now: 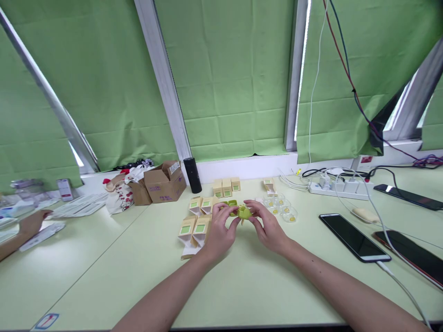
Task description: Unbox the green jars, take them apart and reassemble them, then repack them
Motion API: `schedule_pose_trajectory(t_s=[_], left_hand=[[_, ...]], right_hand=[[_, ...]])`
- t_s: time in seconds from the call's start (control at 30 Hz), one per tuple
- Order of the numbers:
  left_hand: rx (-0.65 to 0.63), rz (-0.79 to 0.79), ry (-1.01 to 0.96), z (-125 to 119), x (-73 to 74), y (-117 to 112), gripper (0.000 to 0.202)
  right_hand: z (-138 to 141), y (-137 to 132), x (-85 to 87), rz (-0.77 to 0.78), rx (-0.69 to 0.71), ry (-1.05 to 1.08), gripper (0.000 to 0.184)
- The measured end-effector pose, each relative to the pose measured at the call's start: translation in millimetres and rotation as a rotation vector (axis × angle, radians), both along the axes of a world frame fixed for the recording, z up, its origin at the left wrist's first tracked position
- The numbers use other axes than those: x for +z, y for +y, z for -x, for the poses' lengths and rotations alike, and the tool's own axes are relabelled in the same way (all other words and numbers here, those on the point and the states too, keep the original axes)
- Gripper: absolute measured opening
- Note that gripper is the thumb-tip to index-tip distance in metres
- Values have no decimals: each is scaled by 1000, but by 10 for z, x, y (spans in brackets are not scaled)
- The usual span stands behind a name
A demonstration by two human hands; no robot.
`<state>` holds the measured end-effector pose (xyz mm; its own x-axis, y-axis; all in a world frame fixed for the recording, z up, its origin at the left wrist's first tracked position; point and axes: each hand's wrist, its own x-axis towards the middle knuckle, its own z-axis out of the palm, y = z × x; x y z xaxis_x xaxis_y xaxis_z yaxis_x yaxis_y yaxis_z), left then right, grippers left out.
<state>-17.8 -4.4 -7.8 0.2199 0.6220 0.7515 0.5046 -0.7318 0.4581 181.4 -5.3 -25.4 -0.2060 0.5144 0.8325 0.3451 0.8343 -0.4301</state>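
Near the middle of the frame, our left hand (221, 229) and right hand (267, 226) meet over the pale green table (242, 286), both pinching a small yellow-green plastic piece (242, 212) between their fingertips. We judge this a fitting or pressing step; the next move seems to call for a steady, even squeeze from both sides. The piece sits right at the fingertips, held just above the table. Left of the hands stand small open boxes (194, 228); right of them lie clear plastic shells (282, 208). Further back are a black cylinder (192, 175) and a brown carton (165, 182). At the left edge, another person's hand (32, 222) rests.
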Motion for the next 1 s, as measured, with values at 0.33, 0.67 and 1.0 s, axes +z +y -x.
schedule_pose_trajectory(t_s=[0.33,0.67,1.0], left_hand=[[40,171,-93,-9,2,10,19],[5,281,-95,-14,23,8,34],[-42,195,-57,-16,46,-52,38]], right_hand=[[-18,-19,9,28,48,26,43],[-17,24,-16,32,-22,15,42],[-32,10,15,77,-16,19,43]])
